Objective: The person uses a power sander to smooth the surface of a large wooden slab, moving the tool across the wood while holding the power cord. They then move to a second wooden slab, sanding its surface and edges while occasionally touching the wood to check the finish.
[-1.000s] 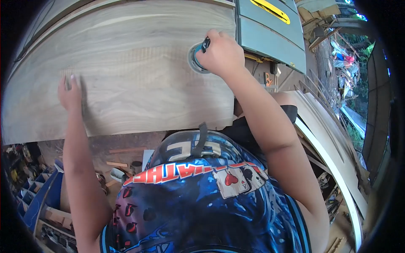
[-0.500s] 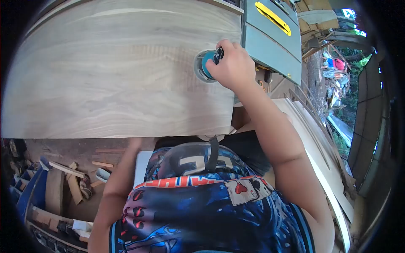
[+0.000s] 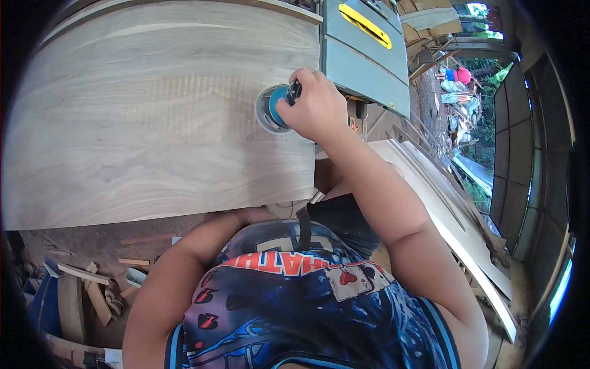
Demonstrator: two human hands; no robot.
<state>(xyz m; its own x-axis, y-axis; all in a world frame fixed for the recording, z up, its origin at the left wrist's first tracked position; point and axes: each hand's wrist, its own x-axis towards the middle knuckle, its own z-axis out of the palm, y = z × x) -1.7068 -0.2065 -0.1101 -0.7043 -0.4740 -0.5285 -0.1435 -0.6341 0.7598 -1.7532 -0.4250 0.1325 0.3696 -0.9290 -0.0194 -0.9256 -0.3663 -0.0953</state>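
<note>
My right hand (image 3: 316, 106) is wrapped round the top of a teal and black round power sander (image 3: 275, 109). The sander rests on a wide, pale wooden panel (image 3: 153, 117), close to its right end. Below the panel's near edge, my left hand (image 3: 257, 215) is close to my body. Its fingers are hidden, so what it holds, if anything, does not show.
A grey-green machine table (image 3: 362, 55) with a yellow insert (image 3: 365, 26) adjoins the panel's right end. Long boards (image 3: 442, 215) lean at the right. Wood scraps (image 3: 98, 301) lie at the lower left. A person in red (image 3: 462, 75) is far off outside.
The view has shifted, so panel and machine appear further left. My left hand has come inward and up beside the panel's near edge. My right hand still grips the sander.
</note>
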